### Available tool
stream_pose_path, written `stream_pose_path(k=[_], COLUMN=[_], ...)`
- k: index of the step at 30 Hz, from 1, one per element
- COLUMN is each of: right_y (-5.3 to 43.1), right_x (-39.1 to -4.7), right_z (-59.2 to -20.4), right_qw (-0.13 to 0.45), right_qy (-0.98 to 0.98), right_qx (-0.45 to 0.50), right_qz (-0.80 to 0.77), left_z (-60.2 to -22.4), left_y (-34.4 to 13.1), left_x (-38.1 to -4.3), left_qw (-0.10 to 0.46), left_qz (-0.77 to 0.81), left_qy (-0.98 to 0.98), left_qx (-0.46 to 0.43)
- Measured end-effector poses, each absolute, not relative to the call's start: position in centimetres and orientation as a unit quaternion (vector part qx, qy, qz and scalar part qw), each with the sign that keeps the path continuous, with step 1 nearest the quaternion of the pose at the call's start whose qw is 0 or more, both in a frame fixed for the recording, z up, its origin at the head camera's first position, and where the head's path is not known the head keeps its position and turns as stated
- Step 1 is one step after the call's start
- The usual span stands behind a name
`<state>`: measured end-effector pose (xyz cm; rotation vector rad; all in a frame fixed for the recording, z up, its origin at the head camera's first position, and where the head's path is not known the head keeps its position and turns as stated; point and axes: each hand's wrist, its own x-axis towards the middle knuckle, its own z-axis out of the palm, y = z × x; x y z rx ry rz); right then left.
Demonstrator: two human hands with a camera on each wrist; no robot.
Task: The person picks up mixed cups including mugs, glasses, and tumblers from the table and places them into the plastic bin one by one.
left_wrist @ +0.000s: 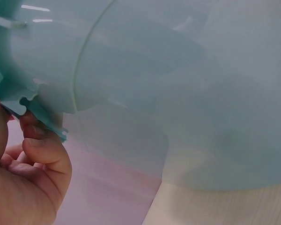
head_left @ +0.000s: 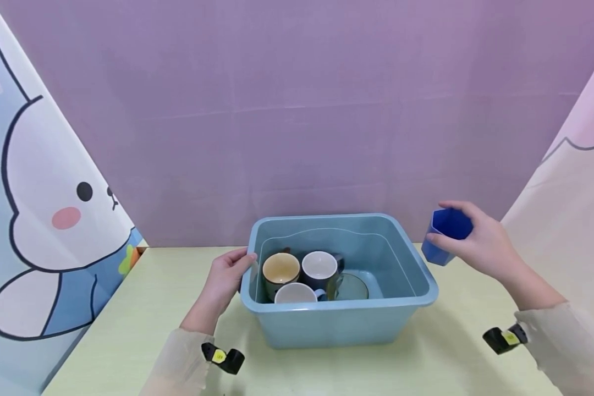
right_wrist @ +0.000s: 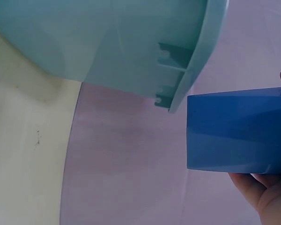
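Note:
A light blue plastic tub [head_left: 336,324] stands on the table. My left hand [head_left: 226,275] grips its left rim, thumb over the top; in the left wrist view the curled fingers [left_wrist: 47,152] hook beneath the rim. Off the tub's right side, my right hand [head_left: 480,242] holds a blue hexagonal cup [head_left: 438,254] between thumb and fingers, its mouth facing up and toward me. The right wrist view shows the cup's flat sides [right_wrist: 239,131] close to the tub's rim. Inside the tub sit a yellow-lined mug [head_left: 281,268], a dark mug with white inside [head_left: 319,266] and a white-lined mug [head_left: 296,293].
A clear glass piece [head_left: 352,287] lies in the tub beside the mugs, toward its right half. The pale table [head_left: 148,330] runs back to a purple cloth backdrop [head_left: 302,121]. Printed cloth [head_left: 54,209] hangs at the left, and a pale one at the right.

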<state>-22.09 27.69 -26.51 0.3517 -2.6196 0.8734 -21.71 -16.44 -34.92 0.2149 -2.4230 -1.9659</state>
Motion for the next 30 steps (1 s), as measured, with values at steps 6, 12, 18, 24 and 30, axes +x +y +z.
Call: stream_pose_path(k=[6, 12, 18, 24, 30], right_y=[26.8, 25.5, 24.5, 23.9, 23.3], right_x=[-22.3, -22.3, -22.6, -23.1, -23.7], right_z=[-25.8, -25.2, -24.9, -24.9, -25.3], right_qw=[0.174, 0.177, 0.176, 0.166, 0.155], right_qy=[-0.927, -0.921, -0.918, -0.918, -0.918], right_qx=[0.126, 0.146, 0.164, 0.176, 0.189], right_qz=[0.306, 0.315, 0.315, 0.314, 0.312], left_z=[-35.0, -34.9, -35.1, -35.2, -35.0], left_y=[-16.4, -16.4, -16.6, -16.7, -16.7], left_x=[-21.8, -21.7, -21.8, -21.7, -21.8], left_qw=[0.008, 0.009, 0.01, 0.009, 0.01], left_qz=[-0.627, -0.626, -0.626, -0.632, -0.636], left_qy=[-0.776, -0.777, -0.777, -0.772, -0.769], left_qx=[0.069, 0.068, 0.069, 0.064, 0.061])
